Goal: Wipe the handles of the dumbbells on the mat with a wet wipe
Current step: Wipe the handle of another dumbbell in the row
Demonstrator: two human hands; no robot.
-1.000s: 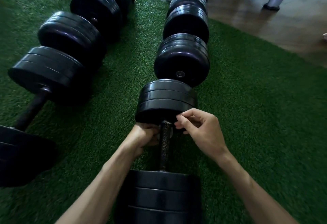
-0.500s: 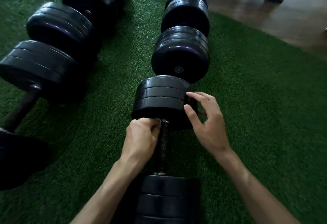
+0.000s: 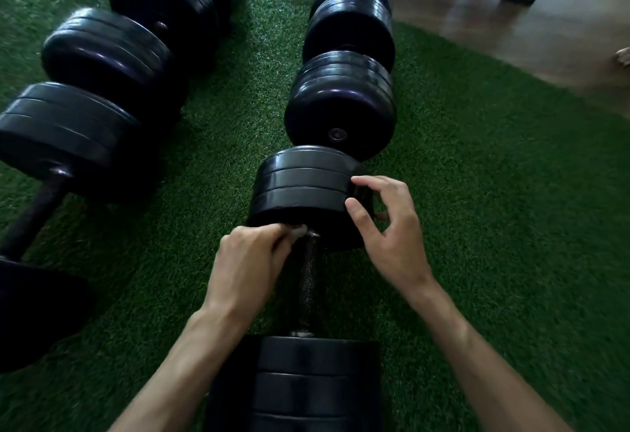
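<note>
The left hand (image 3: 247,263) is closed in a pinching grip on a small bunched wet wipe (image 3: 300,230), pressing it against the far end of the knurled handle (image 3: 308,281) of the nearest dumbbell (image 3: 306,200), right where the bar meets the far stack of black plates. Only a pale scrap of the wipe shows between the fingers, so how much of it wraps the bar is hard to say. The right hand (image 3: 387,230) has its fingers spread, thumb and fingertips resting on the rim of that plate stack, holding nothing; it seems to be steadying the weight.

The dumbbell lies lengthwise on the green turf mat (image 3: 477,227), its near plates at the bottom of the view. Beyond it, further dumbbells (image 3: 344,104) line up end to end, and a second row (image 3: 102,90) runs along the left, one bare handle (image 3: 32,217) visible there.

As a judgement, the wiping looks early: the wipe sits at one end of this first handle, most of the bar's length below it remains to be covered, and the other handles lie untouched.
</note>
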